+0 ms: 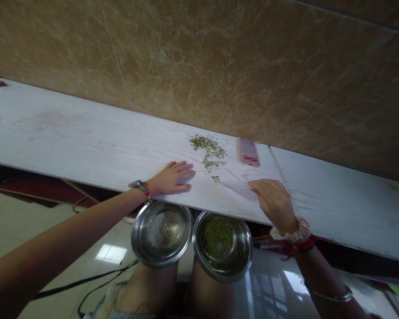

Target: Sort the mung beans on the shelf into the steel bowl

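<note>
My left hand [174,178] lies on the white wooden board, fingers spread and nothing in it. To its right is a loose scatter of small green mung beans [208,150], thinning out toward me. My right hand [273,201] is over the board, right of the beans, its fingers pressed together; whatever they may hold is hidden. On my lap below stand two steel bowls. The right bowl [244,261] contains many mung beans [217,232]. In the left bowl [136,235] there is some pale whitish material [158,228] that I cannot identify.
A small blurred packet or card [248,152] lies by the wall, right of the beans. The long white board [86,133] runs along a brown marbled wall [186,66], with a seam near my right hand. Dark straps [86,279] hang at the lower left, above the tiled floor.
</note>
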{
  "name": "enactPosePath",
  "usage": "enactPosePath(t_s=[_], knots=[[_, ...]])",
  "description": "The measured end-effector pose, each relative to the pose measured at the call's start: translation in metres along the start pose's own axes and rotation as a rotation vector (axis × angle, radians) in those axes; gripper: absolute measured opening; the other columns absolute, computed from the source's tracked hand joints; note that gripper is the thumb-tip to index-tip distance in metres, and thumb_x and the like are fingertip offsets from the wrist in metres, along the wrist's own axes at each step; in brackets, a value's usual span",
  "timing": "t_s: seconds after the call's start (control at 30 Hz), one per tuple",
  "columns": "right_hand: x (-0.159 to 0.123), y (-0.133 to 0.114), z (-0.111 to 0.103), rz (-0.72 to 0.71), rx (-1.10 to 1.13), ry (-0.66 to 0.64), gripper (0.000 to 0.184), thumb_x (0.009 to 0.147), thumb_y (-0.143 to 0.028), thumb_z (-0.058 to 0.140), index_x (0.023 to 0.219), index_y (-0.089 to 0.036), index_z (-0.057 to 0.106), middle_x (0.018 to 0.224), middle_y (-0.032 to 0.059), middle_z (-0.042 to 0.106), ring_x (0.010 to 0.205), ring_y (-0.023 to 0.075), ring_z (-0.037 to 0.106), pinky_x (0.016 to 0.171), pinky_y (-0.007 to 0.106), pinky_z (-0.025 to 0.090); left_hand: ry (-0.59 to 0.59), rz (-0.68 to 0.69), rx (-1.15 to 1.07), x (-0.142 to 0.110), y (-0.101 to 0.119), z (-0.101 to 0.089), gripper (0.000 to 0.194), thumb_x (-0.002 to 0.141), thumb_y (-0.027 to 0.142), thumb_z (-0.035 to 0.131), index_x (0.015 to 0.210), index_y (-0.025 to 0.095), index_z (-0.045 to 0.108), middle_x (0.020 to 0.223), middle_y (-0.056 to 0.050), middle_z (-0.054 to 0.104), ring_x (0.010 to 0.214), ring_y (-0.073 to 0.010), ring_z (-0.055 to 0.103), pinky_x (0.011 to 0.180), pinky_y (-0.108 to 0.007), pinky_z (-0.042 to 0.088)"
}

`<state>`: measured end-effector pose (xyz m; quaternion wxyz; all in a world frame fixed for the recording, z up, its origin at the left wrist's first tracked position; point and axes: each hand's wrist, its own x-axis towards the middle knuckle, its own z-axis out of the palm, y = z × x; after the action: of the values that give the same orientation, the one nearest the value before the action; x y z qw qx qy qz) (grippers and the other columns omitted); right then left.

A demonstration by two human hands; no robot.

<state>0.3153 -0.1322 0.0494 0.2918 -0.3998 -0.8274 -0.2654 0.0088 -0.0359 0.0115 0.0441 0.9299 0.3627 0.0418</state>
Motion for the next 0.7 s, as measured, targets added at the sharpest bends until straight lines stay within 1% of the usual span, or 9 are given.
enactPosePath(t_s=[0.2, 0.5, 0.7], knots=[[0.003, -0.002, 0.005, -0.011, -0.05, -0.001, 0.017, 0.084, -0.006, 0.049, 0.09, -0.016, 0.061, 0.078, 0.0049, 0.07, 0.077, 0.0167, 0.062, 0.07, 0.03, 0.044, 0.003, 0.001, 0.003, -0.001, 0.0, 0.0, 0.046, 0.088, 0.044, 0.047, 0.128, 0.021, 0.045, 0.144, -0.008, 0.037, 0.133, -0.0263, 0.03, 0.106, -0.046, 0.024], [-0.003, -0.011, -0.006, -0.018, 0.005, -0.02, 0.023, 0.083, -0.005, 0.049, 0.097, -0.02, 0.06, 0.082, 0.0032, 0.071, 0.078, 0.0164, 0.063, 0.074, 0.031, 0.044, 0.007, 0.003, -0.015, 0.001, -0.003, 0.003, 0.045, 0.088, 0.046, 0.045, 0.127, 0.023, 0.044, 0.145, -0.007, 0.036, 0.133, -0.0259, 0.03, 0.107, -0.045, 0.022], [0.001, -0.014, -0.003, -0.037, -0.041, -0.029, 0.026, 0.082, -0.002, 0.046, 0.096, -0.018, 0.06, 0.081, 0.0039, 0.07, 0.078, 0.0168, 0.062, 0.072, 0.031, 0.044, -0.006, 0.001, -0.021, 0.0, -0.002, 0.002, 0.046, 0.089, 0.046, 0.045, 0.128, 0.022, 0.044, 0.145, -0.007, 0.036, 0.134, -0.0268, 0.029, 0.107, -0.046, 0.022]])
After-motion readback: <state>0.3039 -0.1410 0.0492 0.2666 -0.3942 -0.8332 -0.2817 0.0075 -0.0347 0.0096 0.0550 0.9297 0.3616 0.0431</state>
